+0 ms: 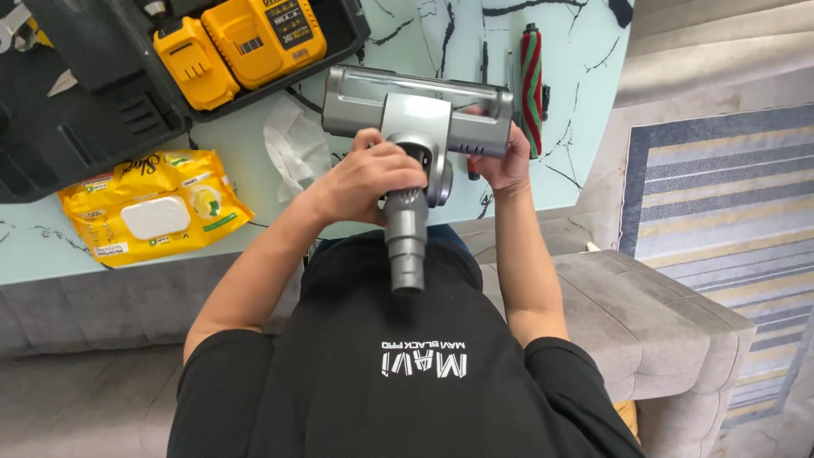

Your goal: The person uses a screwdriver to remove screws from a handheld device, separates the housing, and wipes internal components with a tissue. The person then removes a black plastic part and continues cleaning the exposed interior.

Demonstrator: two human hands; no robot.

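The vacuum head [415,119] was held above the near edge of the counter [585,51], its neck pointing back toward the person's black shirt. The left hand [373,178] was clenched around the neck joint; the right hand [504,157] grasped the head's right end from below, fingers mostly hidden behind the housing. The brush roller [532,85], red and green, lay apart on the counter just beyond that right end, toward the far right edge. So the roller appeared to be out of the head, and any cleaning or refitting looked undone. A crumpled wipe [292,148] lay just left of the head, a yellow wipes pack [153,208] near the left edge, and an open tool case [85,110] with yellow batteries [237,42] at the far left corner.
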